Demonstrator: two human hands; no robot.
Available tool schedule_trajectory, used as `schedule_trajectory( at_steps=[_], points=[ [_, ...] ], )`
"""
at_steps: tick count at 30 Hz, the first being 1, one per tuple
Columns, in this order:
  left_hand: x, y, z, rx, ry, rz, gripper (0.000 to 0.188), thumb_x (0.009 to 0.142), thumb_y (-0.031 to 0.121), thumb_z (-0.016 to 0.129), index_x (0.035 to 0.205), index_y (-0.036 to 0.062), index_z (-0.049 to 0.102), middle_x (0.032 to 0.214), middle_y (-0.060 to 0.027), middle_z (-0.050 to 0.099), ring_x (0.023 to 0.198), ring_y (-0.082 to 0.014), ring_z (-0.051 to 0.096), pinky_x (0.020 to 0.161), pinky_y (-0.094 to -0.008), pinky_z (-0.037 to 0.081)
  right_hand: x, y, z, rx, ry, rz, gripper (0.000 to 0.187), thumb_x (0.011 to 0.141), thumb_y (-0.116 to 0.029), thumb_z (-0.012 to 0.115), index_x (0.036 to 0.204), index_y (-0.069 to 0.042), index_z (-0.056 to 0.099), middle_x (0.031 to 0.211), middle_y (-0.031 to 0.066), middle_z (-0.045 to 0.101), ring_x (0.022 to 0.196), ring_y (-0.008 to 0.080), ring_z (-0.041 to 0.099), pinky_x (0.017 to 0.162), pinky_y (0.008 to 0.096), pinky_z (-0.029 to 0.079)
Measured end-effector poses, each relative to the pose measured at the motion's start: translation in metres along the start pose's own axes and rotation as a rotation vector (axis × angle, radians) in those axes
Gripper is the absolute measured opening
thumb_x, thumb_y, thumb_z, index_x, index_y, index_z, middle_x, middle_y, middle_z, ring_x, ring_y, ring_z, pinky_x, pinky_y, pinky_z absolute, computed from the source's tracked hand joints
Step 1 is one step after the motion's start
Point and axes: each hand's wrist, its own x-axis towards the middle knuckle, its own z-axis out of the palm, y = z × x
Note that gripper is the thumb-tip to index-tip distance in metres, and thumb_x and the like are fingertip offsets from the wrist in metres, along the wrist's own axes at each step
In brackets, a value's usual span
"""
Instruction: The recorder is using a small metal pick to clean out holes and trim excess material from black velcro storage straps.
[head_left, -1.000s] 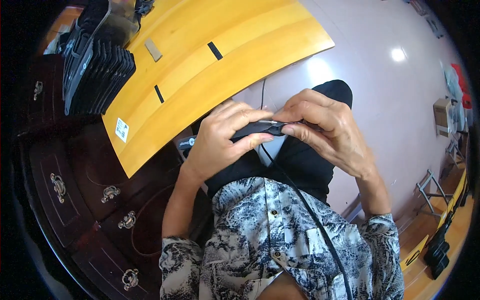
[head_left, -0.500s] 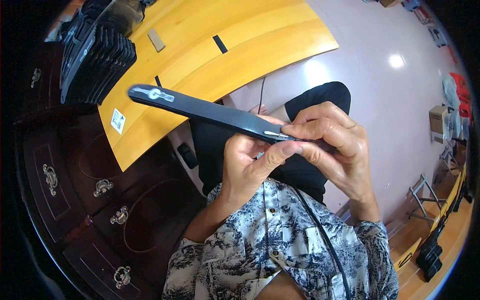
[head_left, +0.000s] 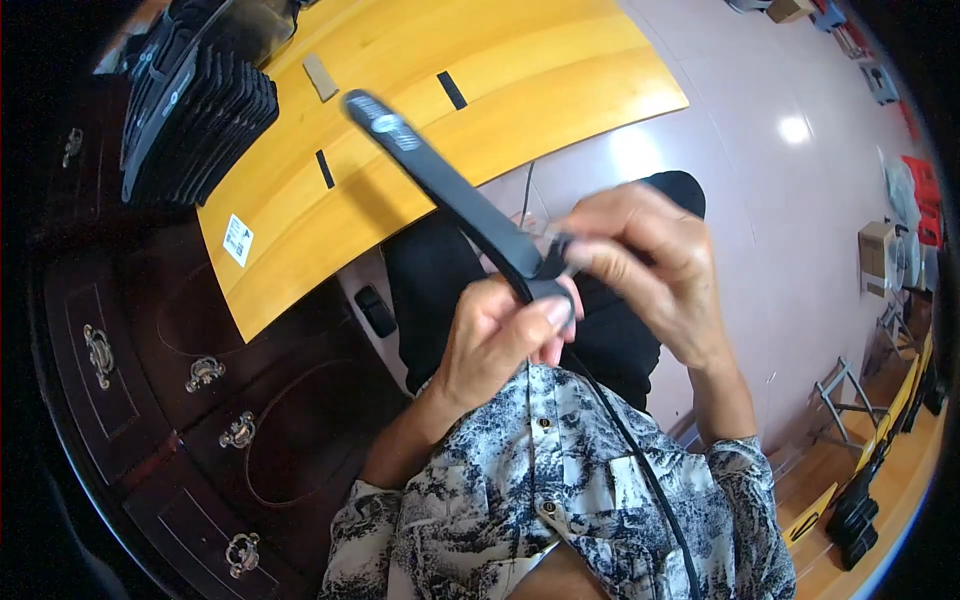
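A black strap [head_left: 450, 192] was held at its near end by the left hand [head_left: 493, 335]; the grip of the blurred right hand [head_left: 662, 268] could not be told.

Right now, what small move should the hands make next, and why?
Probably steady the black strap with the left hand: it grips only one end, the other juts out unsupported, and the right hand is too blurred to tell its grip.

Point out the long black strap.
In the head view, the long black strap slants up-left from the left hand, its far end overlapping the yellow board.
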Motion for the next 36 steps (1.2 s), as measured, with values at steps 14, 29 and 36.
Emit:
schedule_trajectory(
  at_steps=[14,29,36],
  points=[
    [0.015,0.014,-0.015,-0.218,0.112,0.085,0.023,0.097,0.025,0.046,0.103,0.0025,0.049,0.067,-0.0007,0.04,0.051,-0.0064,0.034,0.045,-0.0212,0.033,0.023,-0.008,-0.012,-0.106,-0.058,-0.113,0.02,0.082,-0.009,0.067,0.101,-0.001,0.067,0.081,0.0077,0.063,0.066,0.0111,0.058,0.052,0.0233,0.042],
    [0.021,0.022,-0.004,-0.19,0.226,0.107,0.037,0.098,0.04,0.044,0.094,0.0039,0.051,0.064,0.0006,0.044,0.045,-0.0046,0.038,0.036,-0.0183,0.029,0.047,-0.015,0.027,-0.03,0.038,-0.442,0.033,0.068,-0.011,0.078,0.098,0.0,0.069,0.068,0.0043,0.057,0.061,0.0106,0.054,0.053,0.024,0.042],
    [-0.018,0.02,-0.03,-0.092,0.205,-0.042,0.03,0.099,0.03,0.046,0.081,0.0054,0.046,0.058,0.0028,0.037,0.044,-0.0035,0.029,0.039,-0.0197,0.024,0.16,0.009,0.003,0.122,0.168,0.083,0.028,0.084,-0.027,0.069,0.098,-0.003,0.069,0.066,-0.0019,0.056,0.056,0.0072,0.045,0.05,0.0235,0.037]
  ],
)
